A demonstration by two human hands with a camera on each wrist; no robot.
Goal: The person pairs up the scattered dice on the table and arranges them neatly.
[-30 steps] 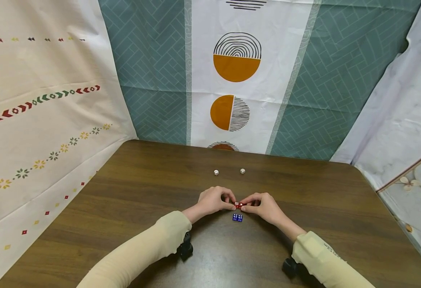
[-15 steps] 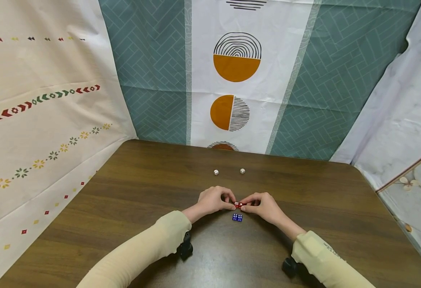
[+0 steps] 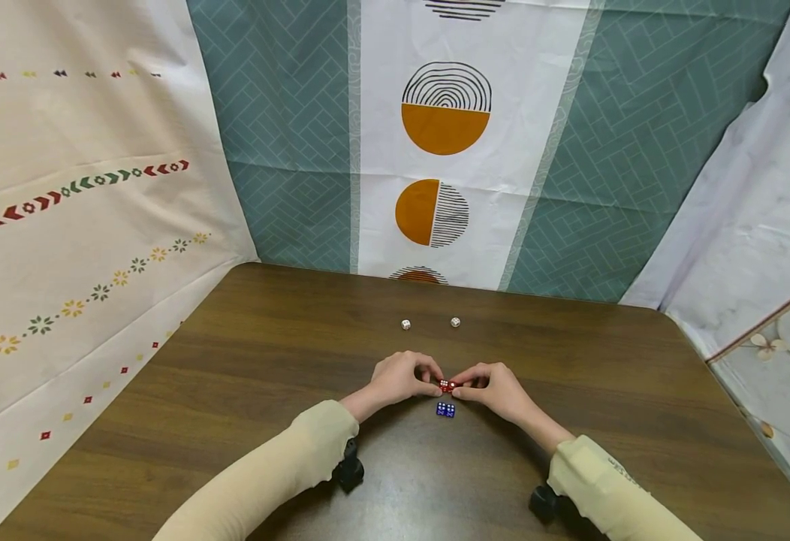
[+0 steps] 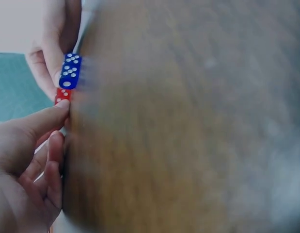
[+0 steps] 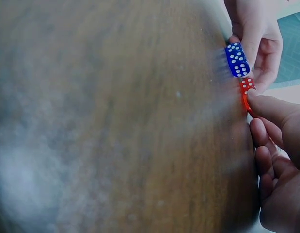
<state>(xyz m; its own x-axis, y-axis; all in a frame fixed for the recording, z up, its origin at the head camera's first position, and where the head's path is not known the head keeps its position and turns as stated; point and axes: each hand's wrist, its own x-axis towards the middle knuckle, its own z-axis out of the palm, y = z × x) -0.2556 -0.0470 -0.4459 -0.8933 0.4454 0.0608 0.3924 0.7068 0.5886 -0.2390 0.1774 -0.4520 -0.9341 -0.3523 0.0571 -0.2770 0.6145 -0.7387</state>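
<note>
The work looked partly done: two blue dice (image 3: 445, 409) already stood side by side on the desk (image 3: 287, 338), free of any fingers, while two red dice (image 3: 447, 385) sat together just beyond them, seemingly touching and not yet let go. The left hand (image 3: 398, 376) pinched the red pair's left end between thumb and finger, and the right hand (image 3: 499, 389) pinched its right end the same way. What appeared left was that release and, judging by their spacing, a white die (image 3: 405, 324) and a second white die (image 3: 455, 322), which lay apart toward the far edge with no hand on them. The red dice were small, glossy cubes with white pips, slightly see-through by the look of them; fingertips covered parts of their faces, making a full pip count impossible.
</note>
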